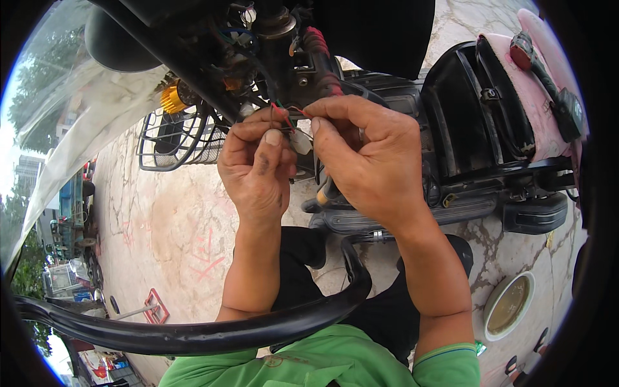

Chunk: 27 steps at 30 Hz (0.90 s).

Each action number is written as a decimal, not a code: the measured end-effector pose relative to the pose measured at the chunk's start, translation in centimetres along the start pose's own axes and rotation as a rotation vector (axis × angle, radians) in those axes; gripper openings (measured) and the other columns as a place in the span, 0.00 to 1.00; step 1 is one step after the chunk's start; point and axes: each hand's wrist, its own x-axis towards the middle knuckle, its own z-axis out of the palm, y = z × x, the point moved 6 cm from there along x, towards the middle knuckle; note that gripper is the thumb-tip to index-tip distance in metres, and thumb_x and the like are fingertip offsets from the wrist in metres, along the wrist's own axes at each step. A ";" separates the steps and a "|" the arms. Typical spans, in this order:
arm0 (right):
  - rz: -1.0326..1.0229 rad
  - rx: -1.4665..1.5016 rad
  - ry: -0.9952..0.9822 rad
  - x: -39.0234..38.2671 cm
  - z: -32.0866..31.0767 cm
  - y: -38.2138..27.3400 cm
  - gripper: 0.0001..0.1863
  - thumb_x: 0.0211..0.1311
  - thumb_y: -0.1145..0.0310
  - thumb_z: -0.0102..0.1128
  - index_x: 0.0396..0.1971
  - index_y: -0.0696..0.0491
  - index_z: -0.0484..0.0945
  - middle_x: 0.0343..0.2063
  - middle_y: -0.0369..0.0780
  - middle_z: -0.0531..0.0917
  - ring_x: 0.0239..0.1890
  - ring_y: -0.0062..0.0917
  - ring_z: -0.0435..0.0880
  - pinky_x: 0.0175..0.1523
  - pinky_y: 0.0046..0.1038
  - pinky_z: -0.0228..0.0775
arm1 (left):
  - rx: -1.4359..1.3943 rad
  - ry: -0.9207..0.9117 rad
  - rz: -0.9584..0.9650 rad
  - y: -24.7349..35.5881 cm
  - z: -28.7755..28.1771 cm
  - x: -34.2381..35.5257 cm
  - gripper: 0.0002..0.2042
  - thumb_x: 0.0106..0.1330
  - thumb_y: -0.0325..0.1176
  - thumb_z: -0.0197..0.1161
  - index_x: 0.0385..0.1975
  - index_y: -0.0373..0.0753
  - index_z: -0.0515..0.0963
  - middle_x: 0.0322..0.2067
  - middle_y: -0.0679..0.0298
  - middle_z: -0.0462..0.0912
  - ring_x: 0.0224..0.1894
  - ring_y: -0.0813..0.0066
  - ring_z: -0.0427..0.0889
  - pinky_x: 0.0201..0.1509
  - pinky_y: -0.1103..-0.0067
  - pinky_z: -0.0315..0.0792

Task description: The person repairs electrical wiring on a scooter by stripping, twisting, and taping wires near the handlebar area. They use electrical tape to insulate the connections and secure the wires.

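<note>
Thin red and green electrical wires (278, 108) hang among the exposed parts of an electric scooter's front end. My left hand (258, 164) is closed, its thumb and forefinger pinching a wire. Just beside it, my right hand (377, 155) pinches the end of a thin red wire (299, 111) between thumb and forefinger. A whitish plastic connector (301, 141) hangs between the two hands. Bare wire ends are too small to make out. Above the hands are the steering column (274, 26) and a red-wrapped cable bundle (316, 42).
A wire basket (174, 161) and a gold ribbed horn-like part (173, 99) lie left of the hands. A black curved bar (193, 337) crosses in front of my body. The scooter seat (454, 109) is at right. A round basin (509, 306) stands on the concrete.
</note>
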 end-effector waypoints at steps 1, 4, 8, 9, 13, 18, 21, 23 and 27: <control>-0.050 -0.046 0.004 0.0 0.0 0.0 0.05 0.64 0.79 0.64 0.38 0.63 0.85 0.22 0.33 0.83 0.21 0.09 0.78 0.25 0.15 0.67 | 0.000 0.007 -0.004 0.0 -0.1 0.0 0.03 0.70 0.23 0.62 0.38 0.31 0.75 0.48 0.48 0.81 0.26 0.84 0.76 0.22 0.87 0.72; -0.139 -0.164 0.033 0.0 0.0 -0.6 0.04 0.61 0.80 0.65 0.35 0.62 0.85 0.22 0.34 0.84 0.22 0.09 0.79 0.25 0.15 0.67 | 0.003 0.005 -0.012 -0.1 -0.1 0.0 0.03 0.70 0.22 0.62 0.39 0.31 0.76 0.49 0.48 0.82 0.26 0.83 0.77 0.23 0.86 0.73; -0.160 -0.153 -0.023 0.1 0.2 -0.9 0.04 0.59 0.81 0.67 0.34 0.62 0.86 0.22 0.36 0.84 0.22 0.10 0.79 0.26 0.15 0.68 | 0.015 0.014 -0.030 -0.1 -0.1 0.0 0.03 0.70 0.22 0.61 0.38 0.30 0.76 0.49 0.48 0.82 0.26 0.82 0.77 0.23 0.85 0.74; -0.162 -0.163 -0.018 0.1 0.2 -0.9 0.03 0.59 0.81 0.67 0.33 0.62 0.86 0.22 0.36 0.84 0.22 0.10 0.80 0.25 0.16 0.68 | 0.016 0.022 -0.032 -0.1 -0.1 0.0 0.03 0.70 0.22 0.61 0.38 0.30 0.76 0.49 0.48 0.82 0.26 0.82 0.77 0.24 0.85 0.74; -0.145 -0.187 0.012 0.2 0.4 -0.6 0.03 0.59 0.79 0.68 0.33 0.62 0.85 0.22 0.36 0.84 0.22 0.10 0.80 0.25 0.16 0.69 | 0.025 0.020 -0.041 0.0 0.1 -0.1 0.03 0.70 0.23 0.62 0.37 0.30 0.76 0.49 0.48 0.82 0.26 0.81 0.78 0.24 0.85 0.74; -0.106 -0.178 0.040 0.5 0.6 -0.7 0.03 0.53 0.79 0.67 0.28 0.61 0.84 0.21 0.45 0.84 0.22 0.30 0.85 0.28 0.26 0.75 | 0.008 0.000 -0.039 -0.1 0.0 0.0 0.03 0.70 0.23 0.62 0.37 0.30 0.76 0.48 0.48 0.82 0.26 0.81 0.78 0.24 0.85 0.75; -0.127 -0.193 0.032 0.6 0.6 -0.8 0.03 0.52 0.79 0.67 0.28 0.61 0.84 0.21 0.45 0.84 0.22 0.31 0.85 0.28 0.26 0.75 | 0.016 0.003 -0.038 -0.1 0.2 0.0 0.03 0.70 0.22 0.62 0.37 0.30 0.76 0.48 0.48 0.82 0.26 0.80 0.79 0.24 0.85 0.75; -0.141 -0.209 0.028 0.5 0.7 -0.8 0.03 0.52 0.79 0.67 0.28 0.61 0.84 0.21 0.45 0.84 0.22 0.31 0.85 0.29 0.26 0.75 | 0.021 0.008 -0.037 -0.1 0.1 -0.1 0.03 0.70 0.22 0.62 0.37 0.30 0.76 0.48 0.47 0.82 0.26 0.80 0.79 0.24 0.85 0.75; -0.112 -0.191 0.038 0.5 0.7 -0.7 0.03 0.53 0.78 0.67 0.28 0.61 0.84 0.21 0.45 0.84 0.22 0.31 0.85 0.29 0.27 0.75 | 0.004 -0.001 -0.037 -0.2 -0.1 0.0 0.02 0.69 0.22 0.61 0.37 0.30 0.76 0.49 0.47 0.82 0.26 0.79 0.79 0.25 0.85 0.75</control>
